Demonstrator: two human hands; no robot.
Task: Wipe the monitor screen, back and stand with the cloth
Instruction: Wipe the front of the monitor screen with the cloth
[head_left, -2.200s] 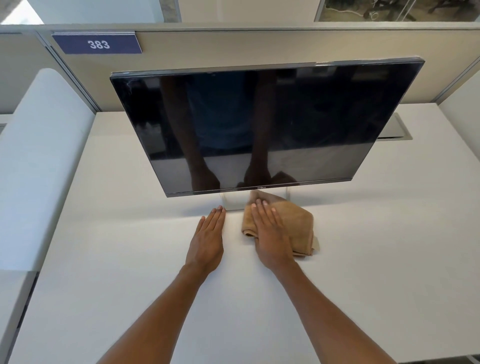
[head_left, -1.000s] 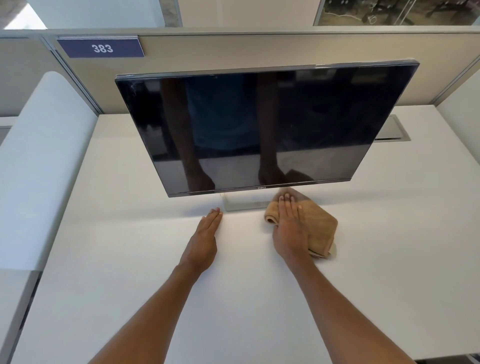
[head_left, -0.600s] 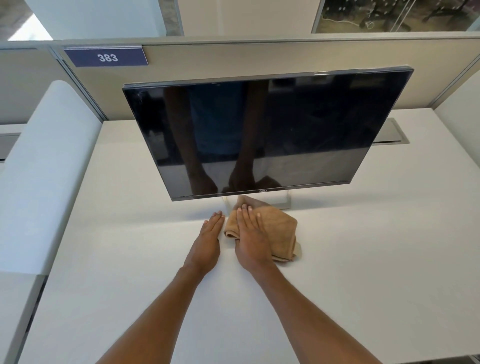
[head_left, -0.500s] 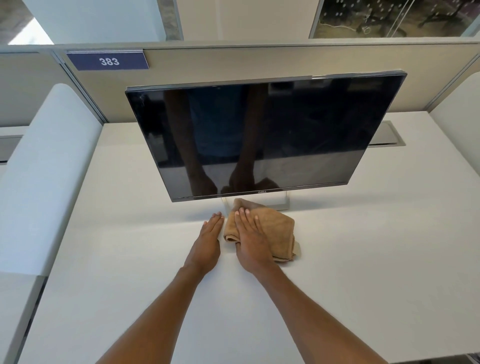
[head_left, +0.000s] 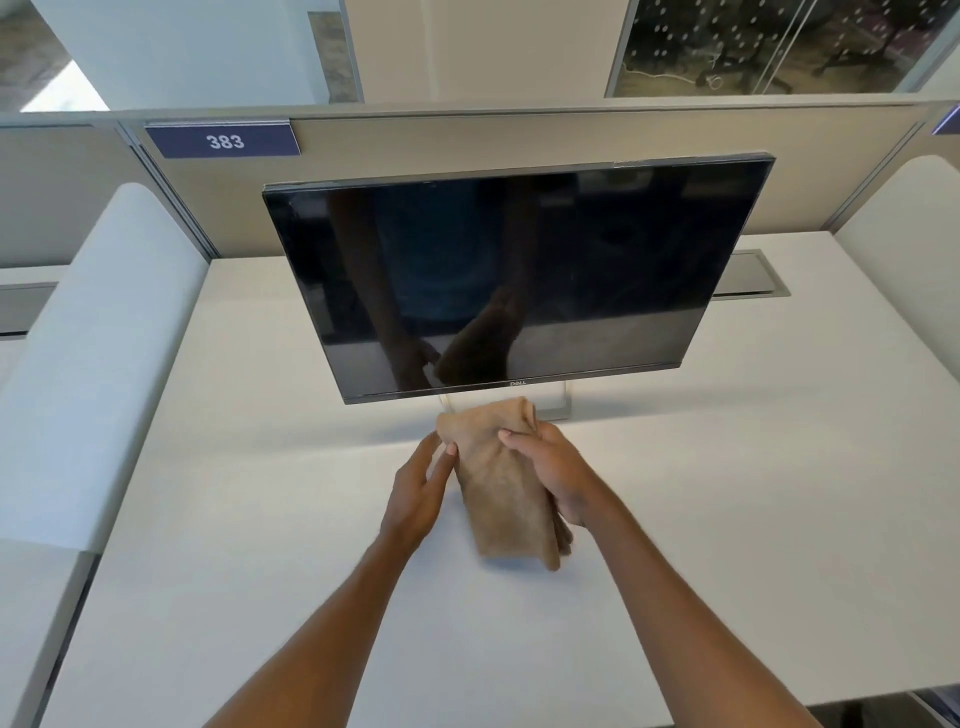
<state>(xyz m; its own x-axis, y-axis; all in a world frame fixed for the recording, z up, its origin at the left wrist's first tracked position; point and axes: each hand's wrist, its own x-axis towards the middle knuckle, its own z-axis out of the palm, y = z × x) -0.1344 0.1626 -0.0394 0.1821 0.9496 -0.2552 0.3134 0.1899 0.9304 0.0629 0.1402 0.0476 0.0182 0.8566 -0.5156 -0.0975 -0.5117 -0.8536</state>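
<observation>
At the left a rounded white panel (head_left: 93, 364) borders the desk (head_left: 260, 519). Above it a blue sign (head_left: 223, 141) reading 383 sits on the beige partition (head_left: 467, 140). The monitor (head_left: 519, 280) stands mid-desk, and its dark screen reflects both arms and the cloth. Only a bit of its stand (head_left: 560, 408) shows under the lower edge. Just in front of that, the left hand (head_left: 415, 493) lays its thumb on the left edge of the cloth (head_left: 498, 499) near the top. Its nearly straight fingers lie behind that edge and pinch it lightly. The tan cloth is folded and held lengthwise between the two hands, with its top near the monitor's lower edge, covering part of the stand. I cannot tell whether its lower end touches the desk. The right hand (head_left: 558, 473) grips the cloth's right side, with its fingers curled over the front. Farther right a grey hatch (head_left: 748, 280) lies flush in the desk behind the monitor, and a second panel (head_left: 909, 218) closes that side.
</observation>
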